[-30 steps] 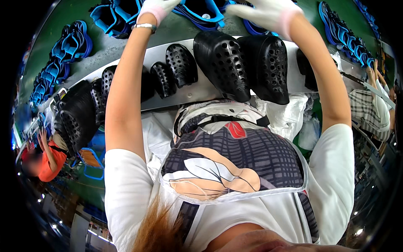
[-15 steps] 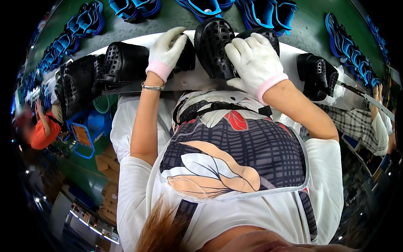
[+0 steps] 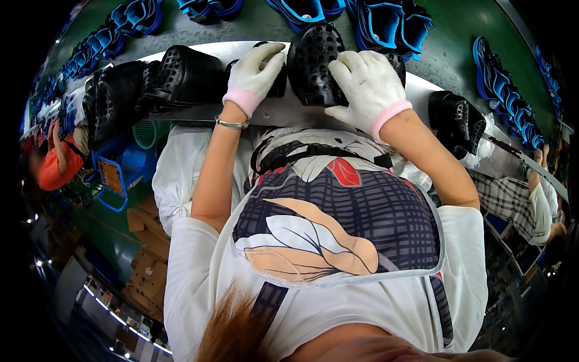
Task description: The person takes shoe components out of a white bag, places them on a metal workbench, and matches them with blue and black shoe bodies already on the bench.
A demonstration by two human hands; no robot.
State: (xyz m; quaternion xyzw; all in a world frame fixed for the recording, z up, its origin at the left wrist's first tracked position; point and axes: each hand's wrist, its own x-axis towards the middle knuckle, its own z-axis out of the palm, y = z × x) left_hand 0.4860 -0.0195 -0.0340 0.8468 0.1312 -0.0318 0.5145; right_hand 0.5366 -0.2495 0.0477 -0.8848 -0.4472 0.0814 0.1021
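Both my hands wear white knit gloves with pink cuffs. My right hand [image 3: 365, 84] lies over a black perforated clog [image 3: 315, 60] at the front edge of a metal work surface [image 3: 283, 111], fingers curled around the shoe's side. My left hand [image 3: 254, 75] grips a second black clog [image 3: 278, 81] just left of it, mostly hidden under the glove. A metal bracelet sits on my left wrist. A patterned apron covers my chest below.
More black clogs [image 3: 181, 78] stand in a row to the left, and another pair [image 3: 458, 120] to the right. Blue shoe parts [image 3: 386, 24] lie on the green belt behind. Other people work at far left [image 3: 57, 163] and right [image 3: 531, 199].
My arms have come down from reaching far across the belt toward the near edge. Both hands now rest on the black clogs close to my body.
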